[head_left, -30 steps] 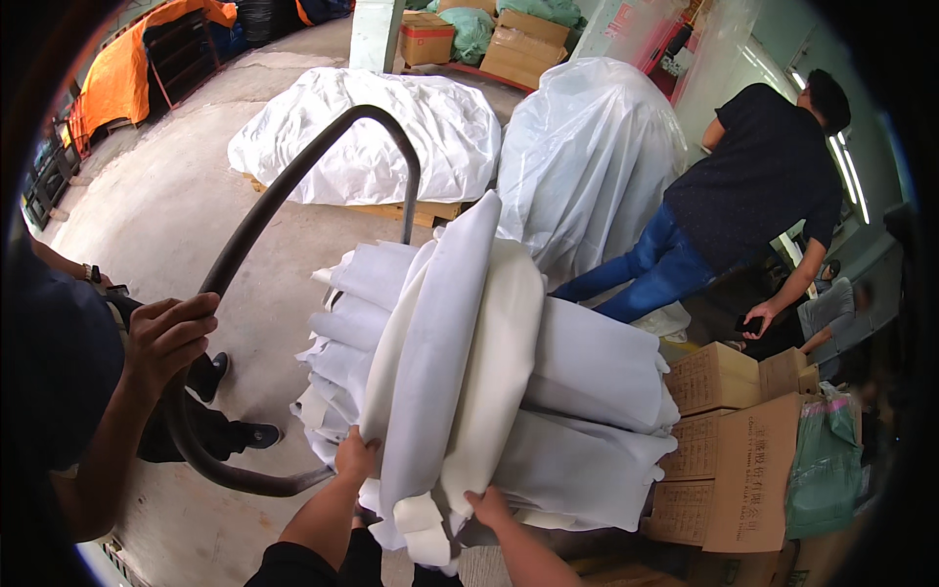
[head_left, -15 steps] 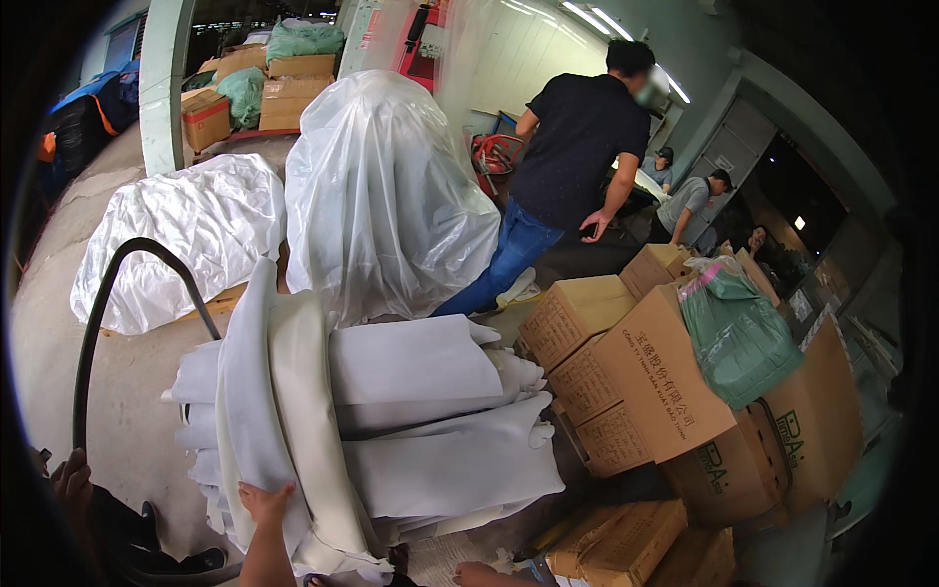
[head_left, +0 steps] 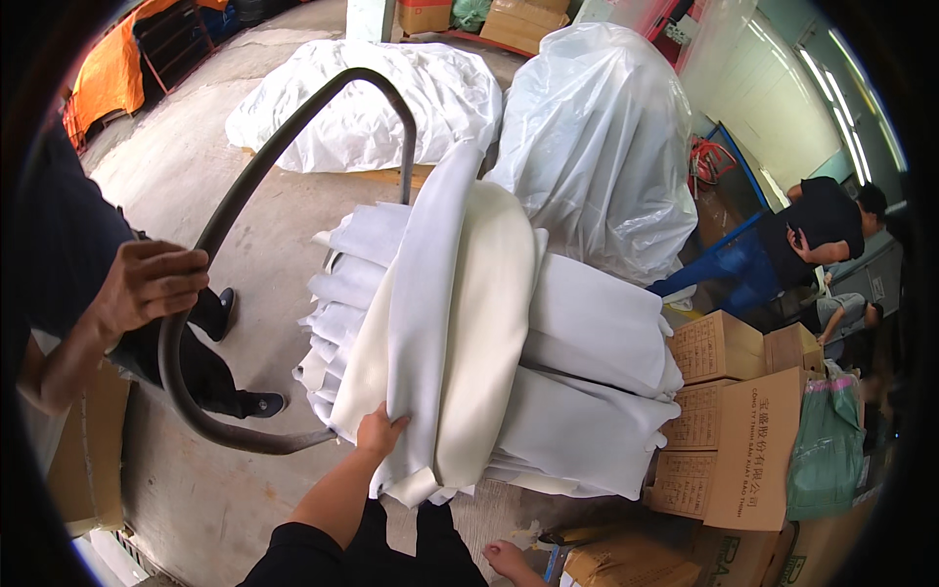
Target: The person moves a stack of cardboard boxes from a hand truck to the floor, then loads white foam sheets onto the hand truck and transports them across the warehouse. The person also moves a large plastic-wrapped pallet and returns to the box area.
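**Load-Bearing Surfaces**

The grey floor (head_left: 220, 509) carried a wooden pallet (head_left: 384, 176) at far centre-left; a white-covered load (head_left: 362, 112) lay directly on it. Nearer, a tubular-handled cart (head_left: 259, 442) supported a stack of grey and cream sheets (head_left: 597, 308), which hid its deck. Cartons (head_left: 738, 470) stood at right, bases partly hidden.

from the left side of my head, my one fisheye view looks down and forward, close above my left grip (head_left: 380, 430) and the pale sheets (head_left: 479, 323), taking in white-covered heaps (head_left: 592, 147) farther off.
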The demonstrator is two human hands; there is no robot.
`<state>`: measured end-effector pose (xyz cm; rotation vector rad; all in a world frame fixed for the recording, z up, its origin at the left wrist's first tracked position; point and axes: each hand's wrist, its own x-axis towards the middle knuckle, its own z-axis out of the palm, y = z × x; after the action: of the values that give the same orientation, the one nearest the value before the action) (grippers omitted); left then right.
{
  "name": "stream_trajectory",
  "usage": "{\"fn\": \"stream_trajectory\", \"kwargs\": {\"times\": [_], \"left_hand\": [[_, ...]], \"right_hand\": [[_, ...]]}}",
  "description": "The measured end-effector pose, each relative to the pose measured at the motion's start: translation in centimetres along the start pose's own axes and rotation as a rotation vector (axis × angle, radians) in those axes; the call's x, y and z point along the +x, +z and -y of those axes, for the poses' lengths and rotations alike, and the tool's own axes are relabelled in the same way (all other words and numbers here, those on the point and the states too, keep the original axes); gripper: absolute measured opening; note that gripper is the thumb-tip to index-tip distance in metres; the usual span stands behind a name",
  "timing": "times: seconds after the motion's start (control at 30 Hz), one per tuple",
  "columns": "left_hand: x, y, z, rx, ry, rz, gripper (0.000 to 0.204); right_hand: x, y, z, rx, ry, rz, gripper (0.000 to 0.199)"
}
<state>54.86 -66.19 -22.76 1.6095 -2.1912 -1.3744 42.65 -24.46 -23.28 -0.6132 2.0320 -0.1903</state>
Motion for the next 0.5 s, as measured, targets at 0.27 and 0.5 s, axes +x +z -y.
{"fn": "stream_trajectory", "kwargs": {"times": [0.27, 0.5], "left_hand": [[-0.8, -6.2, 2.9, 0.090, -0.016, -0.075, 0.078], [6.7, -5.5, -3.7, -0.162, 0.003, -0.375, 0.102]], "right_hand": [[11.3, -7.5, 21.2, 0.332, -0.254, -0.721, 0.060], [17.6, -15.0, 28.6, 0.101, -0.037, -0.607, 0.056]]}}
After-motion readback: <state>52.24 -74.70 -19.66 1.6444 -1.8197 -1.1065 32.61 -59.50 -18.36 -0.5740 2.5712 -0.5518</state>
